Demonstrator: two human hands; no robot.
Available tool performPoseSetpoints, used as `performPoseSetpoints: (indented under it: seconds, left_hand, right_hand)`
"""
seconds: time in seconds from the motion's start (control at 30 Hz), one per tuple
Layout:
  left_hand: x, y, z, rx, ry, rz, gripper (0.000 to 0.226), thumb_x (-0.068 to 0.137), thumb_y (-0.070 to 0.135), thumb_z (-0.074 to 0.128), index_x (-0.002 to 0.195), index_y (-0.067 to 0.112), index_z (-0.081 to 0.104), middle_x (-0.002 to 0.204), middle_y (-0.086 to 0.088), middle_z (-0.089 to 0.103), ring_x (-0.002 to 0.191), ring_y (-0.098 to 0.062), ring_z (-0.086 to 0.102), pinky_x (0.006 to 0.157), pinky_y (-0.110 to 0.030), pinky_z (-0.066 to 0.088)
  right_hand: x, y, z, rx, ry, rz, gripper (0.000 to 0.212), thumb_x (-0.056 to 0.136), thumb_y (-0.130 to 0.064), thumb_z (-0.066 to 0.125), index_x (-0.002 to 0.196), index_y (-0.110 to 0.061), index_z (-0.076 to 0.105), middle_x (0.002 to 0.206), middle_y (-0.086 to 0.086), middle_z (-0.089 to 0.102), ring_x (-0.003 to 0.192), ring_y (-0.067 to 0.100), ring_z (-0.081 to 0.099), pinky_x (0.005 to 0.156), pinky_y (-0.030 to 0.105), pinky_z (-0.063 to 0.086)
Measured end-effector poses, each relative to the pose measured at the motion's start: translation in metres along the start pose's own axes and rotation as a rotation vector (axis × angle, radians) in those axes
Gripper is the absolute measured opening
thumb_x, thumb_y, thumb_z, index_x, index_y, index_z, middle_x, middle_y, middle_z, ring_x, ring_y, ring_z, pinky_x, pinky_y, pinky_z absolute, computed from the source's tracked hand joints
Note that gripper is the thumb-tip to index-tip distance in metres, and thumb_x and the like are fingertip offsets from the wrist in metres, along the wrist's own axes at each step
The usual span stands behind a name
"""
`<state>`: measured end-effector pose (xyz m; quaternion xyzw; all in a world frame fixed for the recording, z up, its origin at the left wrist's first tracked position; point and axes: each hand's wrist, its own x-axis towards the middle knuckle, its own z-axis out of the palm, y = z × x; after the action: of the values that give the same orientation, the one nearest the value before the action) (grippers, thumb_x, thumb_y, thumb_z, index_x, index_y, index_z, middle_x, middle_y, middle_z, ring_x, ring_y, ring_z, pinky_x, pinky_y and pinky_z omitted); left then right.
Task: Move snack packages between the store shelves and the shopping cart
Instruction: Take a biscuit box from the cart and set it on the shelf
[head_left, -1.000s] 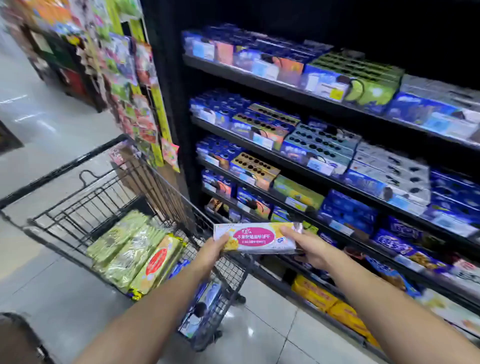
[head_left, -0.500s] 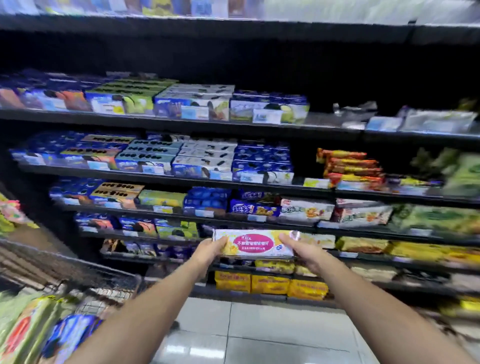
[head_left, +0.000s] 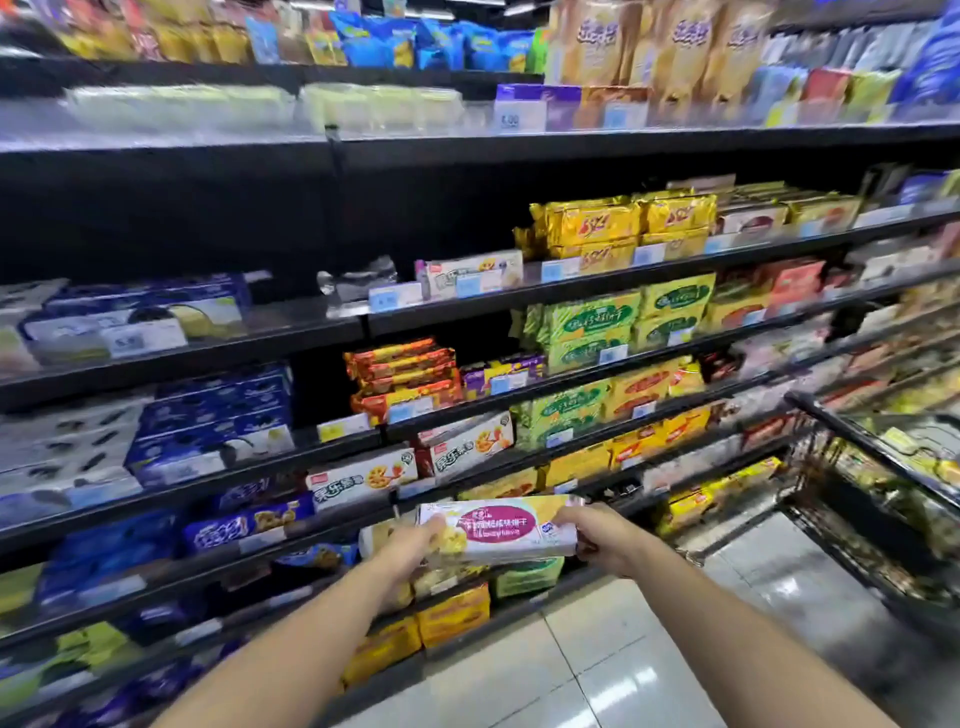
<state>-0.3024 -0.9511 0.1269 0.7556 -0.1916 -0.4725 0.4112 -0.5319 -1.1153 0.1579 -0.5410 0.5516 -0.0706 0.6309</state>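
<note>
Both arms extended forward, forearms converging toward the shelf face. Left hand (head_left: 413, 543) grips the left end of the biscuit package (head_left: 501, 527), fingers curled over its front face. Right hand (head_left: 600, 535) grips the right end, thumb on top, fingers wrapped underneath. Two-hand grip, neither hand free.

Package: long, white and yellow wrapper with a magenta oval label. It's held roughly level, long axis left-right, label facing the camera. It spans the gap between the two hands, so each hand covers one end and the middle is exposed.

Versus 0.5 s ago:
- Grip is unchanged, same ends and same orientation.
- Package still sits low-centre in the view, arms still stretched out.
- View has swung right along the shelves (head_left: 571, 291). The blue boxes (head_left: 218, 410) that filled the middle are now at left, and yellow packs (head_left: 613, 223) and green packs (head_left: 587, 322) take the centre-right.
- A shopping cart (head_left: 852, 431) now shows at the right edge. Earlier a cart was at lower left.

Package position: in front of a lower shelf tier, just below the white cracker boxes (head_left: 363, 478) and above the yellow boxes (head_left: 452, 613) on the bottom tiers. Can't tell if it touches the shelf edge or the stock behind it. It is well apart from the cart, which stands to the right of the right hand over the tiled floor (head_left: 623, 649). Motion blur on the outer shelves, labels unreadable there.
</note>
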Motion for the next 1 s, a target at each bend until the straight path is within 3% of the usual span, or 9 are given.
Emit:
performPoseSetpoints:
  seconds: [0.1, 0.2, 0.4, 0.47, 0.6, 0.73, 0.8, 0.93, 1.0]
  left_hand:
    - [0.018, 0.024, 0.031, 0.021, -0.117, -0.030, 0.047, 0.099, 0.052, 0.054, 0.120, 0.013, 0.068, 0.122, -0.008, 0.071, 0.118, -0.029, 0.063, 0.112, -0.048, 0.041]
    - [0.031, 0.051, 0.070, 0.060, -0.223, -0.039, 0.046, 0.099, 0.051, 0.054, 0.120, 0.013, 0.066, 0.122, -0.009, 0.070, 0.120, -0.032, 0.062, 0.113, -0.051, 0.040]
    - [0.034, 0.101, 0.153, 0.169, -0.417, 0.051, 0.037, 0.096, 0.046, 0.061, 0.118, 0.017, 0.066, 0.112, -0.001, 0.072, 0.103, -0.018, 0.064, 0.084, -0.032, 0.046]
    - [0.037, 0.114, 0.181, 0.163, -0.428, 0.067, 0.036, 0.097, 0.043, 0.061, 0.119, 0.015, 0.065, 0.104, 0.002, 0.071, 0.093, -0.014, 0.062, 0.074, -0.029, 0.043]
    - [0.052, 0.145, 0.238, 0.159, -0.441, 0.057, 0.033, 0.096, 0.041, 0.062, 0.117, 0.016, 0.066, 0.097, 0.004, 0.074, 0.089, -0.013, 0.064, 0.073, -0.029, 0.042]
    - [0.071, 0.180, 0.299, 0.178, -0.394, 0.067, 0.030, 0.090, 0.045, 0.069, 0.108, 0.020, 0.064, 0.107, 0.000, 0.073, 0.103, -0.020, 0.065, 0.100, -0.040, 0.046]
    - [0.074, 0.199, 0.332, 0.159, -0.358, 0.082, 0.029, 0.090, 0.043, 0.068, 0.107, 0.020, 0.066, 0.105, 0.001, 0.073, 0.102, -0.019, 0.065, 0.094, -0.038, 0.047]
    - [0.078, 0.241, 0.393, 0.133, -0.292, 0.114, 0.041, 0.089, 0.044, 0.066, 0.118, 0.015, 0.066, 0.109, -0.003, 0.074, 0.100, -0.018, 0.067, 0.083, -0.030, 0.049]
    - [0.080, 0.264, 0.417, 0.089, -0.269, 0.178, 0.040, 0.086, 0.040, 0.069, 0.114, 0.012, 0.068, 0.094, 0.002, 0.078, 0.081, -0.009, 0.071, 0.065, -0.020, 0.049]
  right_hand:
    - [-0.009, 0.006, -0.038, 0.086, 0.057, 0.023, 0.037, 0.085, -0.013, 0.069, 0.118, 0.000, 0.061, 0.104, 0.016, 0.070, 0.093, 0.030, 0.066, 0.071, 0.032, 0.048]
    - [-0.018, 0.015, -0.075, 0.076, 0.175, 0.047, 0.026, 0.084, -0.019, 0.067, 0.107, -0.008, 0.061, 0.089, 0.011, 0.061, 0.076, 0.023, 0.054, 0.067, 0.029, 0.044]
    - [-0.028, 0.032, -0.158, 0.172, 0.359, 0.052, 0.030, 0.081, -0.027, 0.073, 0.104, -0.010, 0.064, 0.092, 0.008, 0.064, 0.084, 0.021, 0.059, 0.072, 0.030, 0.045]
    - [-0.028, 0.035, -0.186, 0.184, 0.383, 0.050, 0.026, 0.082, -0.027, 0.074, 0.100, -0.011, 0.064, 0.091, 0.008, 0.063, 0.081, 0.020, 0.058, 0.067, 0.027, 0.046]
    - [-0.019, 0.039, -0.247, 0.206, 0.364, 0.019, 0.018, 0.086, -0.022, 0.073, 0.098, -0.011, 0.065, 0.083, 0.006, 0.065, 0.068, 0.015, 0.059, 0.055, 0.021, 0.047]
    - [-0.003, 0.040, -0.314, 0.230, 0.332, -0.034, 0.015, 0.087, -0.022, 0.073, 0.097, -0.014, 0.064, 0.086, 0.004, 0.066, 0.080, 0.017, 0.058, 0.067, 0.027, 0.044]
    - [0.008, 0.036, -0.351, 0.226, 0.327, -0.060, 0.020, 0.087, -0.019, 0.073, 0.103, -0.011, 0.066, 0.093, 0.006, 0.067, 0.086, 0.020, 0.057, 0.070, 0.029, 0.042]
    - [0.028, 0.015, -0.427, 0.203, 0.245, -0.156, 0.014, 0.090, -0.011, 0.070, 0.102, -0.005, 0.069, 0.086, 0.009, 0.071, 0.076, 0.023, 0.058, 0.067, 0.030, 0.041]
    - [0.038, 0.002, -0.464, 0.195, 0.218, -0.216, 0.015, 0.091, -0.007, 0.069, 0.105, -0.001, 0.070, 0.094, 0.016, 0.074, 0.083, 0.028, 0.057, 0.066, 0.033, 0.039]
